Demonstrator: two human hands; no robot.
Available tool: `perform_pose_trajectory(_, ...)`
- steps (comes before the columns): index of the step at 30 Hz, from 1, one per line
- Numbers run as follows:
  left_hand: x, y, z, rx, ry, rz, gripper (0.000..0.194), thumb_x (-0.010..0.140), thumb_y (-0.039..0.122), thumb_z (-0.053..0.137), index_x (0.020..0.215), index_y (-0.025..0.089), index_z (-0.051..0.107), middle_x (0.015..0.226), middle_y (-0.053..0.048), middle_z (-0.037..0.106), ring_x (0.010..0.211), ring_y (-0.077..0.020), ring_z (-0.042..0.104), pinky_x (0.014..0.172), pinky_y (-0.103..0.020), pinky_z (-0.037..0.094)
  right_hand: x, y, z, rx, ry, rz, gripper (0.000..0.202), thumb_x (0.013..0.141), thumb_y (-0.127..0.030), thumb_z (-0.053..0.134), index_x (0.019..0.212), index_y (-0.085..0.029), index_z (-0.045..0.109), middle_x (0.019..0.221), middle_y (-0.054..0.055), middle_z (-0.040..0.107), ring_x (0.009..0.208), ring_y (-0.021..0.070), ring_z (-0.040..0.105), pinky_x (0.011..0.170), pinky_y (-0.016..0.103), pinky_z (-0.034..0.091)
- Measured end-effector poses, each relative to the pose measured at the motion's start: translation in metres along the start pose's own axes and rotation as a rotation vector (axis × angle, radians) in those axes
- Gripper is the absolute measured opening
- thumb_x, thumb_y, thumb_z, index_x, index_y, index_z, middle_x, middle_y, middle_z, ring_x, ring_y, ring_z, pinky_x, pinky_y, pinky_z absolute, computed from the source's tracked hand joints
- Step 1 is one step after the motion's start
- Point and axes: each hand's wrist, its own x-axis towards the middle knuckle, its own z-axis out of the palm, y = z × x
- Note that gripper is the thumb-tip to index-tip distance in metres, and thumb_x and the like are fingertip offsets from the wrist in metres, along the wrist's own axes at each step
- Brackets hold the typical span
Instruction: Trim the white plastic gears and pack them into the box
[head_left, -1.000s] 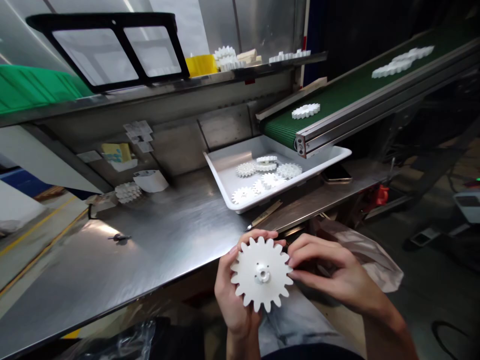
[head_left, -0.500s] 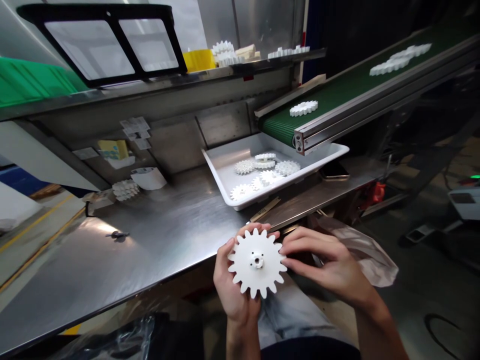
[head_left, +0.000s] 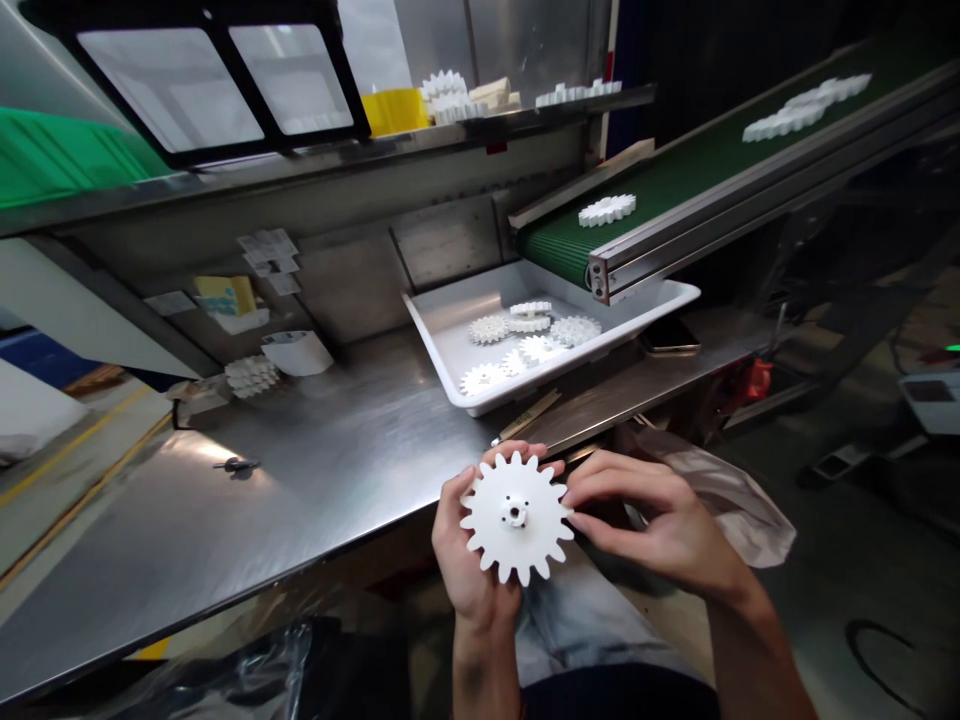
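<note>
A large white gear (head_left: pixel 517 545) faces up in front of me, with a small raised hub and several small holes at its centre. My left hand (head_left: pixel 471 560) wraps round it from behind and the left side. The thumb and fingers of my right hand (head_left: pixel 645 510) pinch the gear's right edge at its teeth. Beyond the hands, several white gears (head_left: pixel 491 329) lie in a white tray (head_left: pixel 442 350). Another white gear (head_left: pixel 607 209) rests on the lower end of the green conveyor belt (head_left: pixel 675 185).
The metal bench (head_left: pixel 322 480) carries a small dark part (head_left: pixel 237 466), a stack of gears (head_left: pixel 252 376) and a phone (head_left: pixel 670 338). Above it runs a shelf with a yellow bin (head_left: pixel 395 112). A plastic bag (head_left: pixel 735 500) hangs to the right.
The gear has turned slightly in my hands, which hold it much as before. The view has shifted a little.
</note>
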Motion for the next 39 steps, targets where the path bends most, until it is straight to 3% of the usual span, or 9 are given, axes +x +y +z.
perform_pose_trajectory(14, 0.007, -0.005, -0.001, -0.081, 0.07, -0.052, 0.04, 0.093, 0.036, 0.053, 0.096, 0.009, 0.082, 0.099, -0.015, 0.083, 0.088, -0.0323, 0.08, 0.086, -0.048, 0.066, -0.001, 0.002, -0.002, -0.032, 0.041, -0.032, 0.018, 0.094, -0.01, 0.078, 0.104, -0.025, 0.081, 0.1, 0.0, 0.081, 0.094, 0.0141, 0.076, 0.088, 0.023, 0.059)
perform_pose_trajectory(28, 0.009, -0.007, -0.003, -0.093, 0.095, -0.059, 0.039, 0.092, 0.036, 0.054, 0.097, 0.008, 0.082, 0.102, -0.017, 0.083, 0.089, -0.0344, 0.079, 0.088, -0.049, 0.063, -0.001, -0.002, -0.002, -0.029, -0.008, 0.054, 0.013, 0.102, -0.017, 0.07, 0.107, -0.027, 0.075, 0.106, -0.001, 0.078, 0.102, 0.0151, 0.072, 0.094, 0.025, 0.055)
perform_pose_trajectory(35, 0.002, -0.01, 0.003, -0.055, 0.15, 0.13, 0.038, 0.091, 0.04, 0.057, 0.097, 0.013, 0.083, 0.102, -0.012, 0.083, 0.092, -0.0298, 0.08, 0.083, -0.037, 0.063, -0.004, -0.002, 0.001, -0.008, 0.064, 0.178, 0.01, 0.106, -0.023, 0.063, 0.097, -0.026, 0.066, 0.099, 0.0, 0.071, 0.096, 0.0155, 0.067, 0.088, 0.026, 0.051)
perform_pose_trajectory(39, -0.006, -0.011, 0.004, -0.039, 0.138, 0.263, 0.042, 0.092, 0.045, 0.056, 0.101, 0.014, 0.082, 0.106, -0.012, 0.082, 0.099, -0.0294, 0.079, 0.087, -0.035, 0.063, -0.005, -0.009, 0.002, 0.03, 0.017, 0.092, 0.008, 0.101, -0.019, 0.07, 0.101, -0.027, 0.069, 0.101, 0.0, 0.072, 0.098, 0.0163, 0.069, 0.09, 0.027, 0.053)
